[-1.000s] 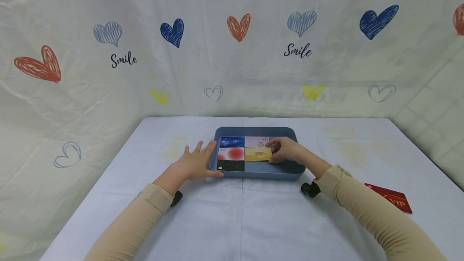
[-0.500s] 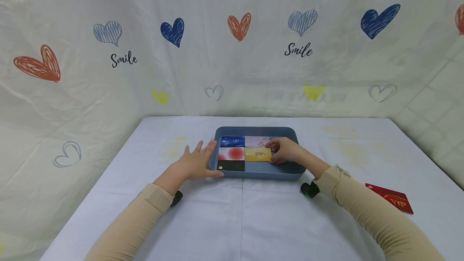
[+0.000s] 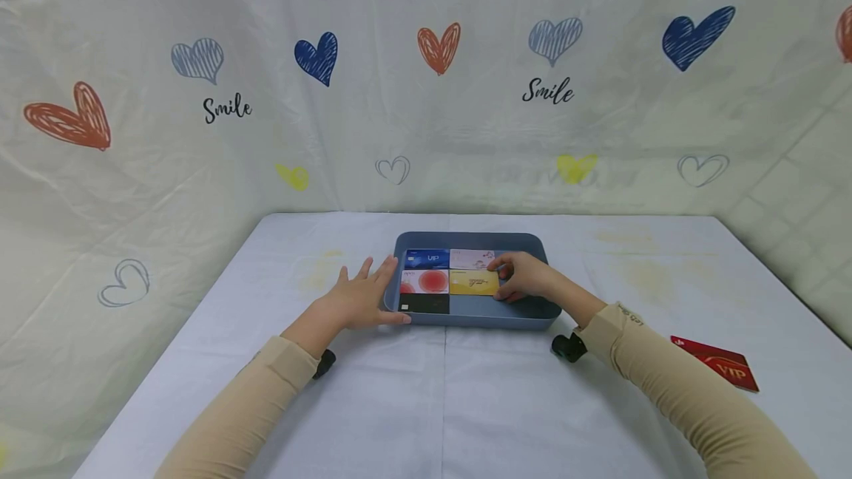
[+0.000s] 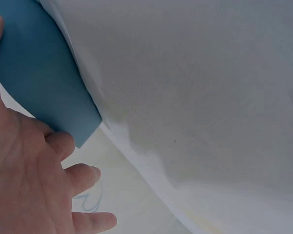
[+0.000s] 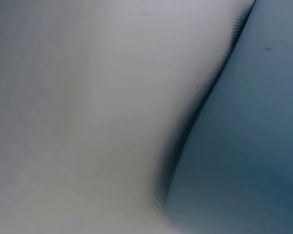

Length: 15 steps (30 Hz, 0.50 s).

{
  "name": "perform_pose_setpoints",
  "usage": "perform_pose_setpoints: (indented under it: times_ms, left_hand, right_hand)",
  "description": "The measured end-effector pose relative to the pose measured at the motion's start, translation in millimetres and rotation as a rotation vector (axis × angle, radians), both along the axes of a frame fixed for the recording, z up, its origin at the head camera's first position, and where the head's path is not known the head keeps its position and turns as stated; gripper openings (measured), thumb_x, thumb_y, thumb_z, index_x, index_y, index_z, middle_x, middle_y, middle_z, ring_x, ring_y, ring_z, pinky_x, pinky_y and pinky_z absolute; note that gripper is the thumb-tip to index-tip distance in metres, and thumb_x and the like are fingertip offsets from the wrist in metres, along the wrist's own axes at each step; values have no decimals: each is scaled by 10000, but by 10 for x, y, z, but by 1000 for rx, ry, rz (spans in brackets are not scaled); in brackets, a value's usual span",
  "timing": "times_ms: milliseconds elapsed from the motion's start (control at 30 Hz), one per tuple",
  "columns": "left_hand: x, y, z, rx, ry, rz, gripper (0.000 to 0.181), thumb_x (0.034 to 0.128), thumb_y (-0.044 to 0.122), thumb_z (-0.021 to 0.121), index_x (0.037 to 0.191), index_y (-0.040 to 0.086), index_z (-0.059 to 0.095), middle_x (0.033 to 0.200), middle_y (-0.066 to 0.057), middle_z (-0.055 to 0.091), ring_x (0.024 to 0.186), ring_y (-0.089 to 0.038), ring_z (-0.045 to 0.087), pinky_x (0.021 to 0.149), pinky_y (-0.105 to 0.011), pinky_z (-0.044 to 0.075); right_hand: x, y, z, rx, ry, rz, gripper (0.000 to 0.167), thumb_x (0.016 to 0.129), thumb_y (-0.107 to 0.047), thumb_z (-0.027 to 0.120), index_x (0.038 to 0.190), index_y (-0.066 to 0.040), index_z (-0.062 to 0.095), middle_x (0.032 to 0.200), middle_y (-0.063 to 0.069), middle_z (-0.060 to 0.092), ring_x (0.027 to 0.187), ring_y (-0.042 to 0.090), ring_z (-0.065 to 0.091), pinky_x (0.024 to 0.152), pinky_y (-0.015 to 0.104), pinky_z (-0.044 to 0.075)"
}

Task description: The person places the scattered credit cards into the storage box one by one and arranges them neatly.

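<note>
A blue-grey tray lies on the table with several cards in it. My left hand rests against its left end with fingers spread; the left wrist view shows that hand touching the tray's outer wall. My right hand reaches inside, thumb and fingertips pinching the right edge of a yellow card. Left of it is a white card with red circles. Behind are a blue VIP card and a pale pink card; a black card lies in front. The right wrist view hides the right hand.
A red VIP card lies on the white tablecloth beside my right forearm, which partly covers it. A white curtain printed with hearts hangs behind the table. Black wrist cameras sit under both cuffs.
The yellow card's glare and tilt shift slightly under the right fingertips. Both hands and the tray stay in practically the same place.
</note>
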<state>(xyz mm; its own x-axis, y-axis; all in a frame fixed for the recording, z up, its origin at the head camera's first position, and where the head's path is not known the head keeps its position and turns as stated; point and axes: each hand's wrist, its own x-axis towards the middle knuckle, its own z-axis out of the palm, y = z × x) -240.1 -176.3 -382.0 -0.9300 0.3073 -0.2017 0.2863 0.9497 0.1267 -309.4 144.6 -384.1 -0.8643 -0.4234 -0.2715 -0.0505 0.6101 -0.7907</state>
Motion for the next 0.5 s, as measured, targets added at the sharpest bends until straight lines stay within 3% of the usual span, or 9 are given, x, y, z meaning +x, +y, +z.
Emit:
perform_pose_setpoints:
  times_ms: [500]
  left_hand:
    - [-12,-9,-21,-3,1,3,1170,855,743,643,1660,108,79,1710,-86,140,1555,-396,77,1165,-715,55]
  right_hand:
    - [16,-1,15,-21,-11,3,576,851,105,763,1369,117,512,1063,176,517,805,201,600,727,339,612]
